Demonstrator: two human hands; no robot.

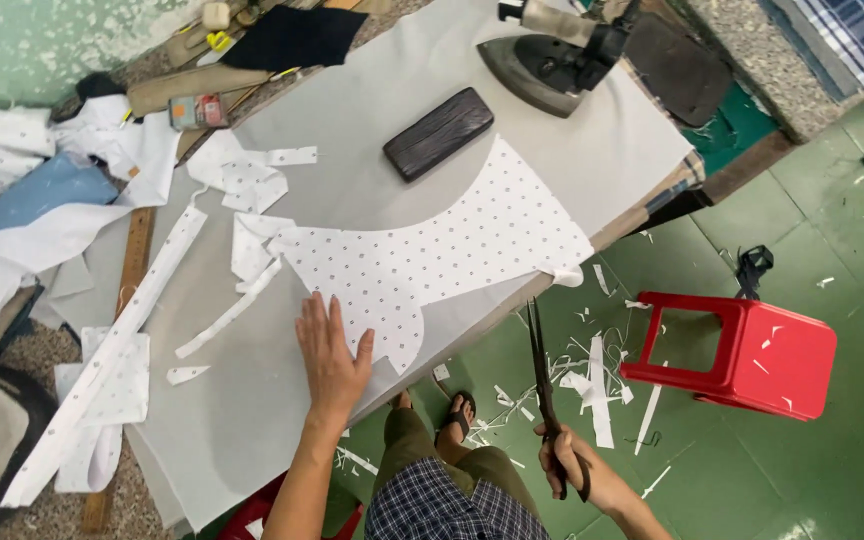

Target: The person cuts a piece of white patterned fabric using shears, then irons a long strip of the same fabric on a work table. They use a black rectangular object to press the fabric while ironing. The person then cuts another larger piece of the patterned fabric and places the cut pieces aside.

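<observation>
1. Now we press our left hand (332, 360) flat, fingers spread, on the dotted cloth (432, 255); it grips nothing, only holds the piece down.
2. Dotted cloth lies on the grey table (252, 400), its lower edge near the table's front edge, a curved cut along its upper side.
3. Our right hand (572, 465) is closed round the handles of the shears (544, 390), off the table and over the green floor (802, 470). Blades point up toward the cloth's edge and look nearly together; tips close to the table edge, not touching the cloth as far as we can tell.
4. Dark block (439, 133) sits on the table just above the cloth's curved cut. Iron (552, 60) stands beyond it, near the far corner.
5. White strips (132, 330) and offcuts lie left of our left hand, some over a wooden ruler (134, 260).
6. Red stool (742, 350) stands on the floor, right of the shears. Cloth scraps (597, 390) litter the floor between stool and table.
7. Our sandalled foot (457, 415) shows below the table edge.
</observation>
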